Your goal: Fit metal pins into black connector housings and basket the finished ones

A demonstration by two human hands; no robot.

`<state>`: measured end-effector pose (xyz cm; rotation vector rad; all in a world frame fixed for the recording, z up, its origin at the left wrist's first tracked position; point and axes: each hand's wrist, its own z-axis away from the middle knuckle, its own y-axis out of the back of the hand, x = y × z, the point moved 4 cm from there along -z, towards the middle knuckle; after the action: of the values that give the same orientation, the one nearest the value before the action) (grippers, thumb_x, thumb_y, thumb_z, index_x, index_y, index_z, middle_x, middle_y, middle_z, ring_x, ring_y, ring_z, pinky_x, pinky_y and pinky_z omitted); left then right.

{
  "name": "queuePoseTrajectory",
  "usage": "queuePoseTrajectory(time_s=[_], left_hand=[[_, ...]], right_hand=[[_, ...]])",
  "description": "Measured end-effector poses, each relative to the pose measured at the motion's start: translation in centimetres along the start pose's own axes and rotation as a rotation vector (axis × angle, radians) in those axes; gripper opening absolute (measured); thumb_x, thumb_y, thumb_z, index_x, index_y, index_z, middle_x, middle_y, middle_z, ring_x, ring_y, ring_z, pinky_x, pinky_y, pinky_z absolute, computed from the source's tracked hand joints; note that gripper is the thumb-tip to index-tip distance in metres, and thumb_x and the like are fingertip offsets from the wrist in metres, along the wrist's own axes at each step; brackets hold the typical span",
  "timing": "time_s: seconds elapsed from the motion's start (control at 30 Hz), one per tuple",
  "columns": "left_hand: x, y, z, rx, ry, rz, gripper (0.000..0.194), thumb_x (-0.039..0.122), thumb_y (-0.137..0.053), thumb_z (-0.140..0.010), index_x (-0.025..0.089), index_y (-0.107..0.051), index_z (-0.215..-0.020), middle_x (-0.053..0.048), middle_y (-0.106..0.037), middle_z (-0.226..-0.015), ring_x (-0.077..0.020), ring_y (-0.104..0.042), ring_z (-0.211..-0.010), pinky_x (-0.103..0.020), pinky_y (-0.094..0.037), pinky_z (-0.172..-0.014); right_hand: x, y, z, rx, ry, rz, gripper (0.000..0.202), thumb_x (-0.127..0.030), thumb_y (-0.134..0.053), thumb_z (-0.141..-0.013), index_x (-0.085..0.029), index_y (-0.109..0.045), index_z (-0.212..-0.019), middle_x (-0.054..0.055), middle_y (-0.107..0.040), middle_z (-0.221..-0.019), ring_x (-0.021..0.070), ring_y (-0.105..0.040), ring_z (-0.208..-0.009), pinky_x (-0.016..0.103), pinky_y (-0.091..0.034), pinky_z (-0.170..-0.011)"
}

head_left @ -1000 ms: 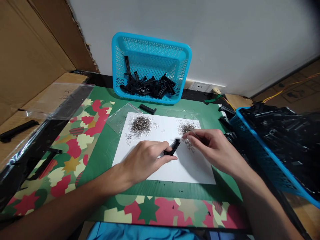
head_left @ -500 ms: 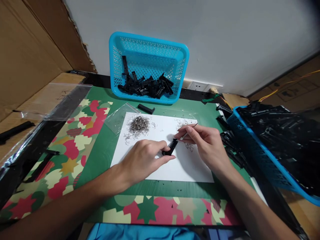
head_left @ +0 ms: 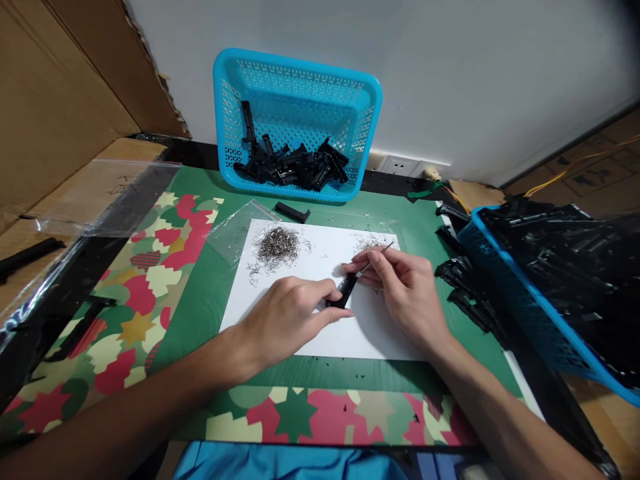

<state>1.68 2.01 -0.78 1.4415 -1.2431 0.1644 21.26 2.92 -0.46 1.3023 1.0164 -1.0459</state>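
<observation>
Over the white sheet of paper, my left hand pinches a small black plastic part between thumb and fingers. My right hand is closed on a thin metal tool, held like a pen. The tool's lower tip meets the upper end of the black part; what exactly it touches is too small to tell. A heap of tiny bent metal wire pieces lies on the paper's left side. More loose wire pieces are scattered behind my right hand, which partly hides them.
A blue basket holding black parts stands at the back against the wall. Another blue basket, heaped with black parts, stands at right beside loose parts. A single black part and a clear plastic bag lie behind the paper.
The right hand has shifted slightly left, and the tool's tip is now against the black part's upper end. The left hand keeps its pinch; the camera view has shifted a little.
</observation>
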Motion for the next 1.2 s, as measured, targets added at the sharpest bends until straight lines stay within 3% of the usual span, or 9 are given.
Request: queuePoseTrajectory(time_s=[0.17, 0.37, 0.47, 0.57, 0.63, 0.73, 0.87, 0.97, 1.2], left_hand=[[0.0, 0.0, 0.0, -0.005, 0.022, 0.023, 0.014, 0.023, -0.084, -0.088, 0.016, -0.072, -0.089, 0.001, -0.071, -0.069, -0.0122, -0.063, -0.055, -0.024, -0.041, -0.050], [-0.4, -0.1, 0.1, 0.045, 0.066, 0.082, 0.017, 0.032, -0.078, -0.094, 0.017, -0.072, -0.091, 0.006, -0.056, -0.058, -0.0081, -0.046, -0.049, -0.023, -0.038, -0.049], [-0.1, 0.5, -0.1, 0.137, 0.064, 0.098, 0.015, 0.030, -0.075, -0.094, 0.017, -0.070, -0.090, 0.007, -0.052, -0.057, -0.0079, -0.044, -0.048, -0.022, -0.039, -0.049], [0.4, 1.6, -0.4, 0.271, 0.076, 0.133, 0.009, 0.025, -0.072, -0.094, 0.018, -0.069, -0.098, 0.002, -0.063, -0.071, -0.0091, -0.053, -0.056, -0.022, -0.045, -0.054], [0.3, 2.4, -0.7, 0.363, 0.123, 0.202, 0.011, 0.026, -0.069, -0.096, 0.019, -0.067, -0.105, -0.001, -0.068, -0.086, -0.0098, -0.058, -0.063, -0.022, -0.048, -0.057], [-0.4, 3.7, -0.9, 0.526, 0.181, 0.338, 0.013, 0.031, -0.067, -0.099, 0.020, -0.064, -0.106, -0.001, -0.066, -0.095, -0.0085, -0.058, -0.064, -0.021, -0.048, -0.057], [-1.5, 5.0, -1.2, 0.663, 0.213, 0.400, 0.017, 0.038, -0.063, -0.102, 0.021, -0.063, -0.105, 0.000, -0.061, -0.091, -0.0076, -0.051, -0.060, -0.020, -0.043, -0.051], [-1.9, 5.2, -1.3, 0.649, 0.238, 0.371, 0.018, 0.038, -0.060, -0.104, 0.021, -0.064, -0.107, -0.001, -0.061, -0.087, -0.0095, -0.052, -0.062, -0.020, -0.042, -0.053], [-2.4, 4.7, -1.4, 0.578, 0.275, 0.515, 0.019, 0.039, -0.058, -0.105, 0.021, -0.066, -0.105, 0.003, -0.053, -0.074, -0.0097, -0.042, -0.057, -0.022, -0.034, -0.051]], right_hand=[[0.1, -0.1, 0.1, -0.007, 0.022, 0.048, 0.036, -0.048, -0.059, -0.105, -0.017, -0.076, -0.098, 0.013, -0.081, -0.101, 0.0262, -0.078, -0.099, 0.039, -0.064, -0.088], [0.2, -0.5, 0.2, 0.006, 0.084, 0.081, 0.034, -0.044, -0.058, -0.105, -0.017, -0.078, -0.100, 0.012, -0.081, -0.100, 0.0245, -0.077, -0.095, 0.041, -0.062, -0.089], [-0.3, -0.5, 0.3, 0.053, 0.126, 0.037, 0.034, -0.045, -0.057, -0.106, -0.018, -0.077, -0.101, 0.012, -0.080, -0.104, 0.0243, -0.076, -0.096, 0.041, -0.062, -0.089], [-1.8, 0.0, 0.2, 0.133, 0.252, 0.070, 0.032, -0.044, -0.053, -0.108, -0.020, -0.073, -0.103, 0.010, -0.078, -0.103, 0.0233, -0.074, -0.095, 0.039, -0.059, -0.090], [-2.7, 0.2, -0.2, 0.143, 0.306, 0.165, 0.032, -0.043, -0.049, -0.110, -0.021, -0.071, -0.104, 0.007, -0.074, -0.092, 0.0208, -0.070, -0.085, 0.035, -0.055, -0.081], [-3.6, 0.2, -1.4, 0.089, 0.315, 0.367, 0.034, -0.039, -0.043, -0.112, -0.020, -0.071, -0.108, 0.003, -0.064, -0.081, 0.0172, -0.057, -0.070, 0.031, -0.043, -0.067], [-3.7, -1.2, -3.5, -0.121, 0.313, 0.583, 0.027, -0.029, -0.049, -0.108, -0.019, -0.074, -0.104, 0.005, -0.069, -0.090, 0.0169, -0.058, -0.074, 0.030, -0.040, -0.069], [-3.3, -2.7, -4.8, -0.298, 0.309, 0.695, 0.015, -0.019, -0.062, -0.098, -0.019, -0.077, -0.099, 0.005, -0.071, -0.092, 0.0167, -0.060, -0.075, 0.029, -0.040, -0.071], [-2.1, -4.2, -6.4, -0.350, 0.307, 0.731, 0.013, -0.013, -0.066, -0.089, -0.019, -0.077, -0.087, 0.005, -0.073, -0.089, 0.0175, -0.062, -0.075, 0.029, -0.041, -0.071]])
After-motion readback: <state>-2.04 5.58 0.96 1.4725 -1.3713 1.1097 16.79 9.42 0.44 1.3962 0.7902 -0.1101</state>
